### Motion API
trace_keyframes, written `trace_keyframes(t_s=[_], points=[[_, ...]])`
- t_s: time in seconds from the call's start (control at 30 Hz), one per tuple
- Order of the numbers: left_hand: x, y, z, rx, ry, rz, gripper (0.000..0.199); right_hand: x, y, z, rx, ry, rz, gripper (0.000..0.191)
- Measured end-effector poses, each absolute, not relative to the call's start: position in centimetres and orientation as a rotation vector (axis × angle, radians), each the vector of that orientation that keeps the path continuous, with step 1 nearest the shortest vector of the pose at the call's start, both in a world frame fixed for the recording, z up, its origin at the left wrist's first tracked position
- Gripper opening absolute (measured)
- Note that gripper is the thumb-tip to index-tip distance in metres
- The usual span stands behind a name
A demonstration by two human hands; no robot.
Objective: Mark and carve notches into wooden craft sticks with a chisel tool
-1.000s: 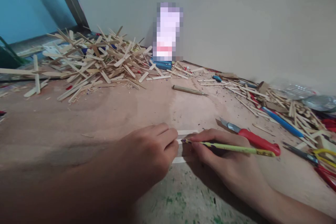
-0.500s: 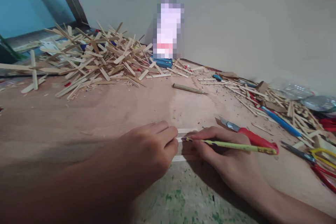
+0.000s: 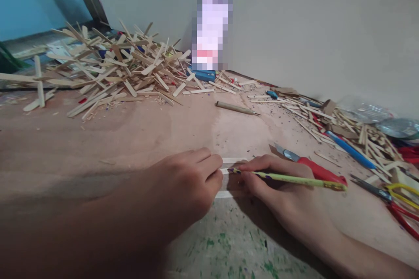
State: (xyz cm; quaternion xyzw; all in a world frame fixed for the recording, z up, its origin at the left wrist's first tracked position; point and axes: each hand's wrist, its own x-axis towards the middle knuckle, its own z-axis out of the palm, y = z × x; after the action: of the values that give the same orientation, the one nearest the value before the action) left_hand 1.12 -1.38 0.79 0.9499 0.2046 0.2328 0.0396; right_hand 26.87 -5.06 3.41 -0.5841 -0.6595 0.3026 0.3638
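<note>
Between my two hands, pale wooden sticks (image 3: 225,194) lie crosswise on the wooden board (image 3: 193,128). My left hand (image 3: 193,183) is closed, its fingers pressed on the left part of a middle stick (image 3: 225,171); the fingertips hide that end. My right hand (image 3: 278,183) pinches a yellow-green pencil (image 3: 294,179) low down, its tip at the middle stick beside my left fingers. The pencil lies nearly flat, its end pointing right. Just behind my right hand is a cutter with a red handle (image 3: 321,171), its blade pointing left.
A heap of craft sticks (image 3: 131,65) covers the back left. A wooden-handled awl (image 3: 235,107) lies ahead, before a blurred, upright screen (image 3: 211,30). To the right are a blue pen-like tool (image 3: 352,150), scissors (image 3: 389,196), stick scraps and clear plastic (image 3: 396,126).
The view has shifted slightly. Both hands keep nearly the same pose, and the pencil tip stays near the middle stick.
</note>
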Motion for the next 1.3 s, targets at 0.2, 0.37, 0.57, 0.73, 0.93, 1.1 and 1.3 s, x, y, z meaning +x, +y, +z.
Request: trace_keyframes(t_s=[0.2,0.37,0.57,0.73,0.93,1.1,1.3], points=[[1.03,-1.26,1.04,2.901,0.611,0.713,0.032,26.67,-4.9,3.42,-1.505,-1.701,0.771,0.015],[1.0,-1.18,1.06,2.902,0.601,0.683,0.032,26.59,-4.96,3.41,-1.503,-1.689,0.772,0.016],[0.88,-1.22,1.09,2.889,0.611,0.675,0.031,26.62,-5.01,3.81,-1.525,-1.69,0.788,0.016],[0.84,-1.18,1.07,2.88,0.589,0.656,0.034,26.76,-5.11,3.88,-1.554,-1.692,0.782,0.017],[0.76,-1.2,1.4,2.856,0.598,0.651,0.037,26.91,-5.12,3.66,-1.562,-1.67,0.793,0.015],[0.61,-1.35,1.12,2.859,0.602,0.655,0.037,26.96,-5.16,3.61,-1.567,-1.667,0.814,0.014],[0.75,-1.4,1.12,2.84,0.602,0.66,0.037,26.75,-5.13,3.57,-1.572,-1.63,0.81,0.012]])
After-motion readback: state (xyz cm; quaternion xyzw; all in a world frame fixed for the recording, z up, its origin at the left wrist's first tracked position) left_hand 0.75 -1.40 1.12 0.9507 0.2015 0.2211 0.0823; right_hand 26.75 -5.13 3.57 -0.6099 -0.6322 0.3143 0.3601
